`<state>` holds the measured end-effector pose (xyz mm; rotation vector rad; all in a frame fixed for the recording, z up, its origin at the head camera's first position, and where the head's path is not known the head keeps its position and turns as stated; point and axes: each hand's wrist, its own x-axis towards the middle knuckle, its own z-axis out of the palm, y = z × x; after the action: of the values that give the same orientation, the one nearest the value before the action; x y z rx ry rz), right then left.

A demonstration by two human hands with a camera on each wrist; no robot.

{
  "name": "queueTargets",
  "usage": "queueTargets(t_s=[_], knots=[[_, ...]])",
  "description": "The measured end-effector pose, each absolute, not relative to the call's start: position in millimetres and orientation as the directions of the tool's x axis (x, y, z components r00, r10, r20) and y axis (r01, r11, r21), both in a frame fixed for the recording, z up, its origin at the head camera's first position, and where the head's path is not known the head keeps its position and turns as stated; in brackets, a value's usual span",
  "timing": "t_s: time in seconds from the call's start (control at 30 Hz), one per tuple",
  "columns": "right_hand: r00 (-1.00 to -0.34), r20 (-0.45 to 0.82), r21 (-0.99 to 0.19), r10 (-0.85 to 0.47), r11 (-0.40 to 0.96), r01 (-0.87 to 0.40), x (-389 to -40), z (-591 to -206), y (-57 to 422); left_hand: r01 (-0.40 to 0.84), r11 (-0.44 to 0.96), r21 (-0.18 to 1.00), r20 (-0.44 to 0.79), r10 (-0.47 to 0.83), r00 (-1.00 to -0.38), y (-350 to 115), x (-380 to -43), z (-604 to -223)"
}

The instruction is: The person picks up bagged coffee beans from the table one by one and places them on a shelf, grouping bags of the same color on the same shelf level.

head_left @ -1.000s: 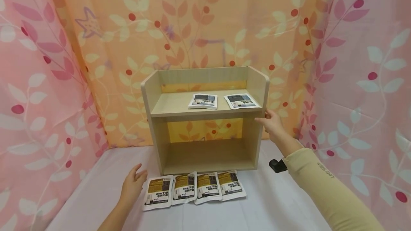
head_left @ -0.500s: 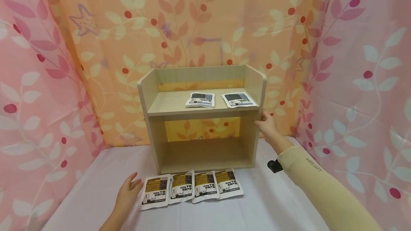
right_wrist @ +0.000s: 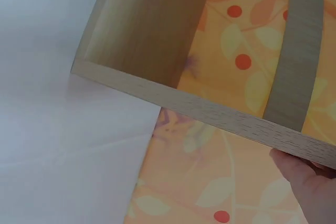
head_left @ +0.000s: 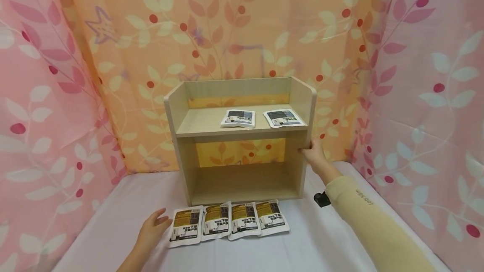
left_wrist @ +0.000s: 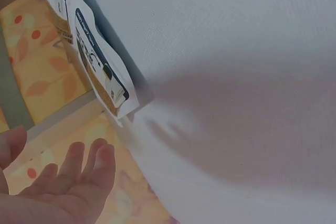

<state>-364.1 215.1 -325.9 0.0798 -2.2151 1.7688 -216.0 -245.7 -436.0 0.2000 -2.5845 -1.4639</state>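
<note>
A small wooden shelf [head_left: 242,134] stands upright on the table. In the head view my right hand [head_left: 316,158] grips its right side panel [head_left: 298,175] below the upper board, fingers mostly on the outer side. The right wrist view has that hand [right_wrist: 304,182] partly cropped, thumb against the panel's edge [right_wrist: 210,111]. My left hand [head_left: 151,228] holds nothing, its fingers loosely spread beside the leftmost of several white, gold and black pouches [head_left: 186,225]. Those pouches lie in a slightly overlapping row before the shelf. In the left wrist view the left palm [left_wrist: 63,198] is turned up.
Two white and blue pouches, one in the middle [head_left: 239,118] and one to the right [head_left: 284,118], lie on the upper board. A black object [head_left: 322,199] sits by the right sleeve. White cloth [head_left: 302,247] covers the table, with patterned curtains [head_left: 132,53] around it.
My right hand has slid a little down the shelf's right side panel. My left hand has dropped slightly toward me beside the leftmost pouch. The shelf and pouches have stayed put.
</note>
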Motion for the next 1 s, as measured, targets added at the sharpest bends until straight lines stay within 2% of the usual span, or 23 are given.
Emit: queueTargets(t_s=[0.47,0.8,1.0], knots=[[-0.908,0.355,-0.917,0.223,0.271,-0.292,-363.3,-343.2,200.9,-0.139,0.550,0.823,-0.019,-0.219,-0.976,-256.7,-217.8,-451.5],[-0.884,0.375,-0.909,0.279,0.297,-0.292,-363.4,-340.2,196.3,-0.241,0.401,0.884,-0.156,-0.234,-0.960,-262.4,-224.0,-457.6],[-0.881,0.376,-0.909,0.287,0.299,-0.291,-363.7,-338.1,192.0,-0.305,0.331,0.893,-0.211,-0.292,-0.933,-268.5,-228.2,-464.6]])
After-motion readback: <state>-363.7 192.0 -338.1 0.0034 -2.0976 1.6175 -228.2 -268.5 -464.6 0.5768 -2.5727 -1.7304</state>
